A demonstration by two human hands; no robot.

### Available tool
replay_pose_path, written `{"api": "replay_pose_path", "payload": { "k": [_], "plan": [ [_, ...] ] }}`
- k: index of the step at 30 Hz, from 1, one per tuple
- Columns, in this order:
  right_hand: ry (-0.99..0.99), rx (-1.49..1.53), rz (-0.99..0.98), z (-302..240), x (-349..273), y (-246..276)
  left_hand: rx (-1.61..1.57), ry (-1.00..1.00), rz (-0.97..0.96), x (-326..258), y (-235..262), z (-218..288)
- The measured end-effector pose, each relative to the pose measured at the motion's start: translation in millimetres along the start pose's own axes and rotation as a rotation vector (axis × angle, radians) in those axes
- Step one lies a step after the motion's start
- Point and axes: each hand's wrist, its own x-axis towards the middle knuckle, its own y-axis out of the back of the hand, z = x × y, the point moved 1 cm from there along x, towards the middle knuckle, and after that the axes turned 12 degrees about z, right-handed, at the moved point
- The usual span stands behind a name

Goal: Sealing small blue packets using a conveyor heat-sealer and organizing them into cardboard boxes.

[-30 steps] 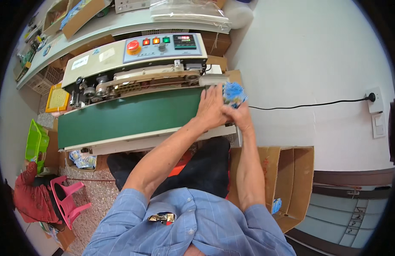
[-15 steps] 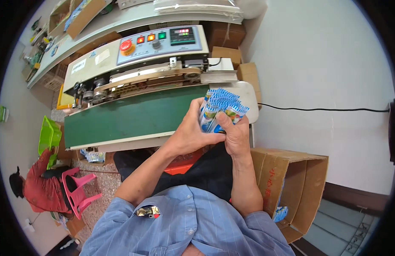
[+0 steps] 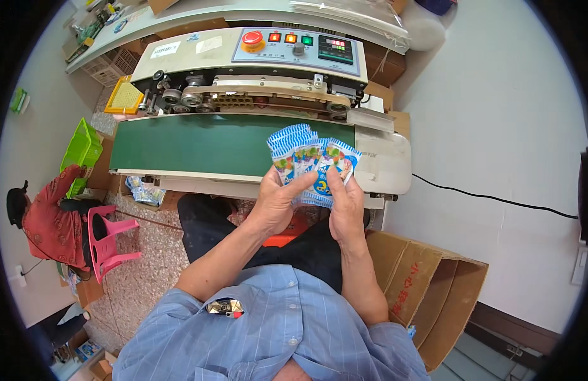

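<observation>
Small blue-and-white sachets (image 3: 306, 151) with striped ends are fanned out in front of my chest, over the near edge of a green conveyor belt (image 3: 186, 145). My left hand (image 3: 276, 202) is closed on the left part of the fan, its thumb across the front. The right part, with one sachet (image 3: 337, 166) facing up, is pinched in my right hand (image 3: 348, 213). Behind the belt stands a cream band sealing machine (image 3: 198, 58) with a red knob, lit buttons and a display. The fingers under the sachets are hidden.
An open cardboard box (image 3: 402, 270) stands at my right. Under the belt's left end, a box holds more sachets (image 3: 145, 190). At far left a person in red (image 3: 52, 225) sits on a pink chair (image 3: 110, 244) beside a green basket (image 3: 83, 151). A black cable (image 3: 484, 195) runs along the wall.
The bundled sachets have been spread into a fan and turned more face up. Both hands have shifted slightly down the picture, and the view has swung toward the left.
</observation>
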Motion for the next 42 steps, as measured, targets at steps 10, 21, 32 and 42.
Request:
{"api": "replay_pose_path", "payload": {
  "k": [10, 21, 32, 42],
  "plan": [
    [0.137, 0.040, 0.129, 11, 1, -6, -0.005, -0.021, 0.007, 1, 1, -9],
    [0.314, -0.215, 0.240, 11, 7, -2, -0.005, -0.222, 0.059, 9, 11, -31],
    [-0.025, -0.069, 0.223, -23, 76, 40, -0.028, -0.209, 0.122, 15, 23, 4],
    [-0.179, -0.211, 0.104, 1, 109, -5, -0.030, -0.246, 0.133, 17, 25, 17]
  ]
}}
